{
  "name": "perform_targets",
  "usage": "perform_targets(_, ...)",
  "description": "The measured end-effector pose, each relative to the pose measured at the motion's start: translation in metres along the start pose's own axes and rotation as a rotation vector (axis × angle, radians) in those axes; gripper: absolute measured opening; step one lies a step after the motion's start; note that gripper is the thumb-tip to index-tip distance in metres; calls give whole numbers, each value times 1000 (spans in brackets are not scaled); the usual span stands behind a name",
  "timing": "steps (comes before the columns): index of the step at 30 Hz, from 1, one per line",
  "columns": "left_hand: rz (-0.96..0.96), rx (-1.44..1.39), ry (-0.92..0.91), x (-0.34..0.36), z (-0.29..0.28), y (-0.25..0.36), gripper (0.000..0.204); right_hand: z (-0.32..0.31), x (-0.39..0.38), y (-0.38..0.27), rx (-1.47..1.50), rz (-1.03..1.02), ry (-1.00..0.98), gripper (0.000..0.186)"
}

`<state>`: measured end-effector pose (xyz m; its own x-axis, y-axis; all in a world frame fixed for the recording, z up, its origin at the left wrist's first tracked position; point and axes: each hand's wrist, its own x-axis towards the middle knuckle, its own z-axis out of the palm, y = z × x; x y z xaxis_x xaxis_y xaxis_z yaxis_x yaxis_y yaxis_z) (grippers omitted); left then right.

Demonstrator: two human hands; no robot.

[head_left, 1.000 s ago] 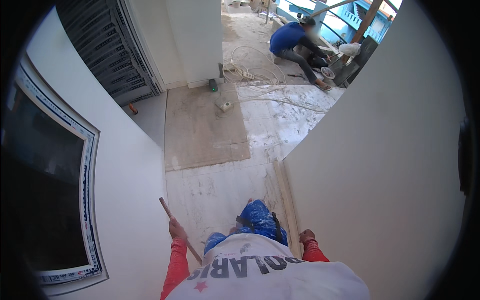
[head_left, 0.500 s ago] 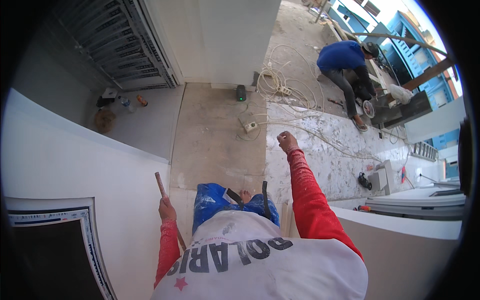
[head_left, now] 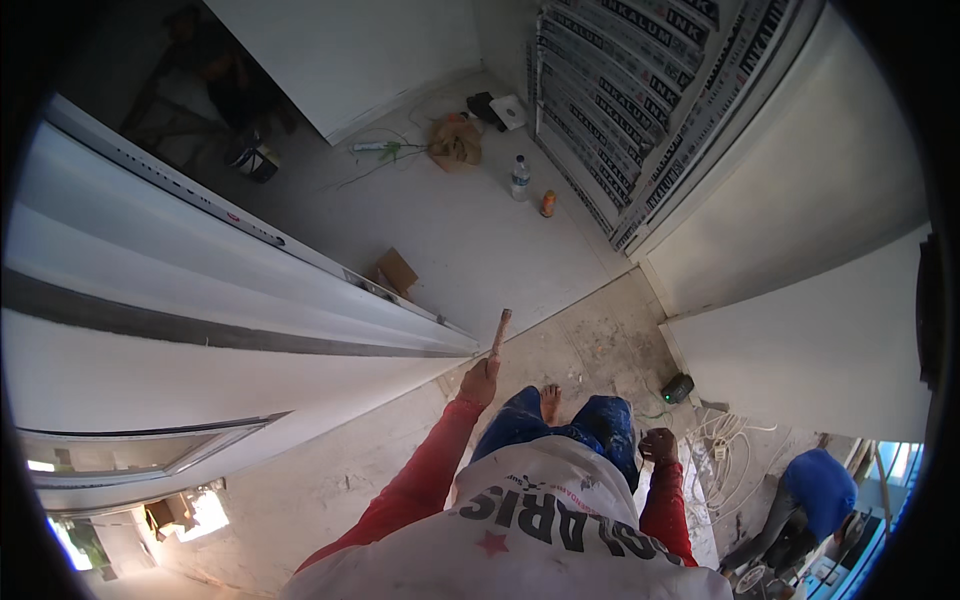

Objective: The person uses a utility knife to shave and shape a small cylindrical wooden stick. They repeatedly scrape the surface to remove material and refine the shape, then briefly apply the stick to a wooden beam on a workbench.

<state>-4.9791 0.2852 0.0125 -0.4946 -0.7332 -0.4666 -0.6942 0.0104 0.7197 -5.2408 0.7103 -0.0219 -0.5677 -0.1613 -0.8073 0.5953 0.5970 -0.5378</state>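
My left hand (head_left: 481,383) is closed round a slim brown wooden stick (head_left: 500,335), whose upper end points ahead toward the doorway. The rest of the stick is hidden behind my hand and arm. My right hand (head_left: 658,446) hangs beside my right thigh with its fingers curled in, and nothing shows in it. Both red sleeves carry pale dust, and my blue trousers (head_left: 600,425) are smeared with white. One bare foot (head_left: 550,402) shows on the dusty floor ahead of me.
Beyond the threshold are a water bottle (head_left: 520,178), an orange can (head_left: 548,203), a brown bag (head_left: 455,143) and a cardboard piece (head_left: 396,271). Tangled cables (head_left: 728,440) and a black device (head_left: 678,388) lie right. A person in blue (head_left: 820,490) bends at lower right; another sits far left.
My view has swung left toward the doorway room. My right arm has dropped from stretched out ahead to beside my thigh. The stick stays in my left hand, now held further forward.
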Motion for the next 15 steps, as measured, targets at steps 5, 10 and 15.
perform_targets(5, 6, -80, 145, 83, -25, 39, 61, 13, 130, -41, -503, 249, -70, 22)
perform_targets(10, -114, -139, 319, 157, -24, 40, 62, 38, 264, -221, -548, 279, -160, 16)
perform_targets(15, -293, -212, 536, 221, -105, 94, 62, 192, 391, -475, -711, -61, -243, 11)
